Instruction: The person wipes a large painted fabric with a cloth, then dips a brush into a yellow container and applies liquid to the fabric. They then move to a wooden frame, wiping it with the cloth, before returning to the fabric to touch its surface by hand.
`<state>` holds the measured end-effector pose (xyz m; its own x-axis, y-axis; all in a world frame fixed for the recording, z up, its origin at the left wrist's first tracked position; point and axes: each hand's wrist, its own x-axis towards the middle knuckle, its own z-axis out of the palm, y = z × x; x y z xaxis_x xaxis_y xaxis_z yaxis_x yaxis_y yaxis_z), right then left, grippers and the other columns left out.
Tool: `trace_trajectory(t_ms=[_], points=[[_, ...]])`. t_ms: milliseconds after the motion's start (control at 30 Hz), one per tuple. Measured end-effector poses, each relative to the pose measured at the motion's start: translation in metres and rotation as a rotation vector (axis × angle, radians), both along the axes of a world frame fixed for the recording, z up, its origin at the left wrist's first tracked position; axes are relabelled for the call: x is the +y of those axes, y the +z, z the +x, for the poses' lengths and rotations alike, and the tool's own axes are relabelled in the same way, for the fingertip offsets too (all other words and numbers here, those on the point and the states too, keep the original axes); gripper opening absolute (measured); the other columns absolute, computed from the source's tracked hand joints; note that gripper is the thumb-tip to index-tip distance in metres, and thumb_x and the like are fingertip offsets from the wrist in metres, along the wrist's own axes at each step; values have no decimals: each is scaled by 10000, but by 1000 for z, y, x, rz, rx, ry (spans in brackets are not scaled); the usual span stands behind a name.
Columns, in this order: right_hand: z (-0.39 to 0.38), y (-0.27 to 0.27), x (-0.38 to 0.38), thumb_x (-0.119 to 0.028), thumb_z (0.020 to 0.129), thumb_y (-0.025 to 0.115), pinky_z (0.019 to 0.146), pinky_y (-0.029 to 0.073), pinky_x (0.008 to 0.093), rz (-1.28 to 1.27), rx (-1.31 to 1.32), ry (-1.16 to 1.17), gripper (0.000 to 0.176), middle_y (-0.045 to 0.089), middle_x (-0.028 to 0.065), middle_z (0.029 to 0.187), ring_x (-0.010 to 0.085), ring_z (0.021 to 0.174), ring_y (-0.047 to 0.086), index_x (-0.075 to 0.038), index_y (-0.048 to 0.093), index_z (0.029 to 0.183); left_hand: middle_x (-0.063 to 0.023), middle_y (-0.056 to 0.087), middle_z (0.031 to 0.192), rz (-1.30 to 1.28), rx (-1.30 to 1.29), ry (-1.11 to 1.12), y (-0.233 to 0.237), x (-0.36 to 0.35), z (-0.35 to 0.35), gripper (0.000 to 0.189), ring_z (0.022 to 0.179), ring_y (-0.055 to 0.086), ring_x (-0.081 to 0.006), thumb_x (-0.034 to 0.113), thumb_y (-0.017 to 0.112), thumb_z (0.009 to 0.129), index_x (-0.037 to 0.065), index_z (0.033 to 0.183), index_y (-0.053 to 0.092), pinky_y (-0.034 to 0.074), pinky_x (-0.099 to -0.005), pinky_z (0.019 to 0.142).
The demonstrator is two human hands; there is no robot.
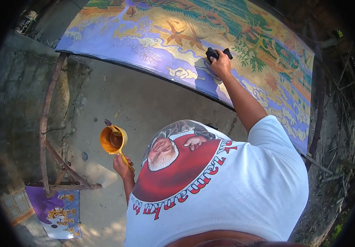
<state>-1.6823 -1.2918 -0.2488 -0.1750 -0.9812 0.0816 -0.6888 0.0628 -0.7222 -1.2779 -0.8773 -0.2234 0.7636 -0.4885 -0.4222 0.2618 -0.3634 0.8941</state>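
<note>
My left hand (122, 165) is closed round the handle of a yellow dipper (123, 140), held over the floor. The dipper has brown liquid inside, and a brush (112, 125) with a dark purple tip leans across its rim. A large painted cloth (144, 45) in purple, yellow and green stretches across the top of the view. On its surface my right hand (221, 64) grips a crumpled black cloth (218, 53), beside painted birds and a green leafy plant.
Wooden poles (47, 111) support the painted cloth's left end. A smaller purple and white painting (60, 212) lies at the lower left. Grey concrete floor (99, 90) lies below the painted cloth's edge. Sticks and branches line the right side.
</note>
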Motion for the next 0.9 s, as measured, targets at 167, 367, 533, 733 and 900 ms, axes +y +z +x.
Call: trace_trajectory(t_ms=[167, 367, 533, 733, 900], points=[[39, 12, -13, -158, 909, 676, 887, 522, 400, -74, -666, -56, 409, 690, 186, 1148, 291, 1014, 683, 29, 598, 1264, -27, 533, 638, -23, -87, -120, -10, -7, 67, 258, 465, 475, -98, 311, 516, 1025, 81, 910, 535, 406, -246, 434], [90, 53, -18, -215, 1023, 576, 812, 614, 402, -149, -1305, -27, 352, 635, 177, 1158, 275, 993, 693, 2, 473, 1281, -28, 538, 646, 2, -62, -113, 5, -42, 114, 260, 466, 476, -94, 303, 504, 1031, 77, 907, 534, 409, -239, 437], [153, 13, -64, -188, 974, 648, 939, 519, 339, -111, -1094, -170, 490, 608, 166, 1213, 232, 1076, 627, 20, 440, 1366, -40, 539, 660, -28, -47, -62, 4, -87, 142, 265, 483, 487, -101, 300, 490, 1037, 60, 937, 545, 411, -238, 446], [272, -4, -134, -149, 847, 714, 1009, 448, 442, -93, -376, -24, 519, 629, 245, 1214, 409, 1162, 580, -30, 547, 1324, -37, 534, 677, -19, -86, -84, 11, -150, 176, 269, 493, 484, -101, 293, 468, 1045, 42, 1016, 560, 408, -234, 454], [368, -11, -222, -142, 852, 716, 981, 483, 423, -132, -379, 41, 486, 663, 246, 1166, 393, 1125, 626, -15, 568, 1297, -38, 538, 687, -2, -113, -68, 27, -185, 204, 267, 510, 495, -102, 285, 464, 1043, 39, 1042, 568, 410, -232, 463]])
